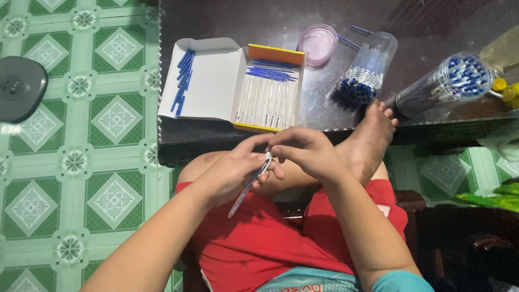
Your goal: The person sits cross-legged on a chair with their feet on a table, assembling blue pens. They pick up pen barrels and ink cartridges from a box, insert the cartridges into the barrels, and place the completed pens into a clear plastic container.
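My left hand (232, 170) grips a clear pen barrel (246, 189) that slants down to the left over my lap. My right hand (305, 151) pinches the barrel's upper end, fingertips meeting the left hand's at about knee height. Just beyond the hands, on the dark low table (227, 141), lies an open white and yellow box (232, 86) with several clear pen barrels and blue refills in its right half and several blue caps in its lid at the left.
Two clear cylinder containers (367, 67) (446, 84) of blue pen parts lie on the table at the right, with a pink lid (319, 43) behind the box. My bare foot (370, 140) rests against the table edge. A dark round object (20, 89) sits on the green tiled floor.
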